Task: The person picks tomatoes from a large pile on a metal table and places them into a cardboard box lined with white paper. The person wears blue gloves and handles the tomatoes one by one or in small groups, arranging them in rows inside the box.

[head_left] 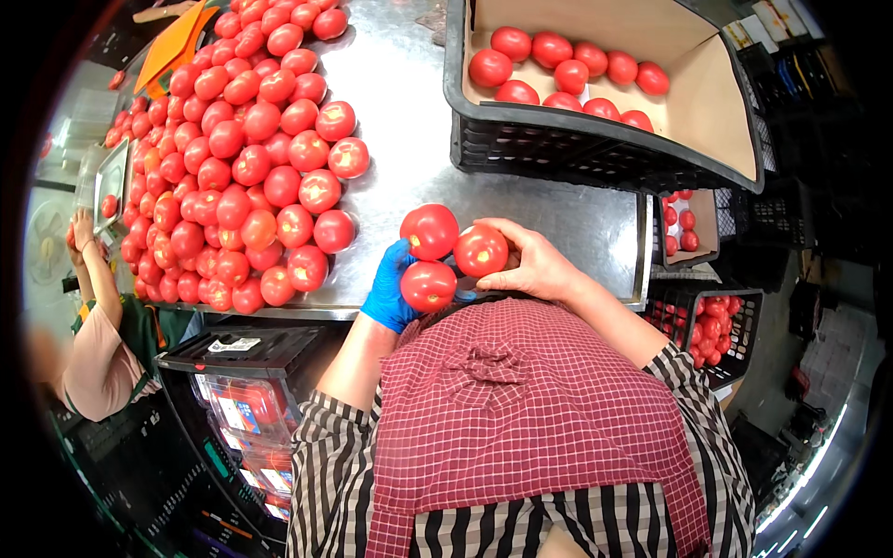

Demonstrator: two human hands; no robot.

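Note:
My left hand (392, 287), in a blue glove, is shut on two red tomatoes, an upper tomato (429, 231) and a lower tomato (428, 286). My bare right hand (527, 259) grips a third tomato (481, 250) between thumb and fingers, right beside the other two. All three are close to my apron, at the near edge of the steel table (398, 132). To the left spreads a large heap of tomatoes (237, 167) on the same table. Up and to the right stands a black plastic crate (544, 139) lined with cardboard, with several tomatoes (572, 75) inside.
At the left a co-worker's hands (82, 227) are by a tray (111, 181). Below the table edge, a black crate (230, 349) holds clear packs of tomatoes (251, 411). Lower right are a smaller lined crate (704, 223) and another crate of tomatoes (739, 342). Orange card (171, 49) stands behind the heap.

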